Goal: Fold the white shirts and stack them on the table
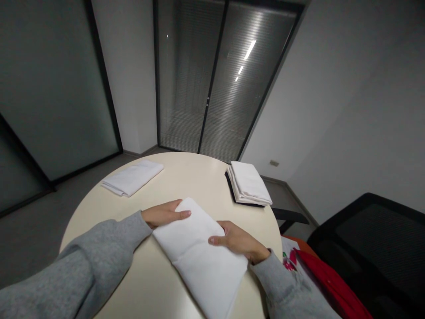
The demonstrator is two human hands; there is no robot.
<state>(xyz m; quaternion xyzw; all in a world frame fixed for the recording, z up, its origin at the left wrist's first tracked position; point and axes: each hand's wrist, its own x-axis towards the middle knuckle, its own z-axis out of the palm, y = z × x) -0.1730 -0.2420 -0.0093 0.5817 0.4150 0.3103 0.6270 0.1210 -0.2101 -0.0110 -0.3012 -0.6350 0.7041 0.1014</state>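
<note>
A folded white cloth (199,254) lies on the round cream table (195,177) right in front of me. My left hand (164,215) grips its far left edge, thumb on top and fingers tucked under. On the cloth's right edge my right hand (237,241) holds it the same way, thumb pressed on the top face. Both arms wear grey sleeves.
Another folded white cloth (133,177) lies at the table's far left. A stack of folded white cloths (250,181) sits on something dark at the far right edge. A black chair (372,239) and red fabric (328,279) are to my right.
</note>
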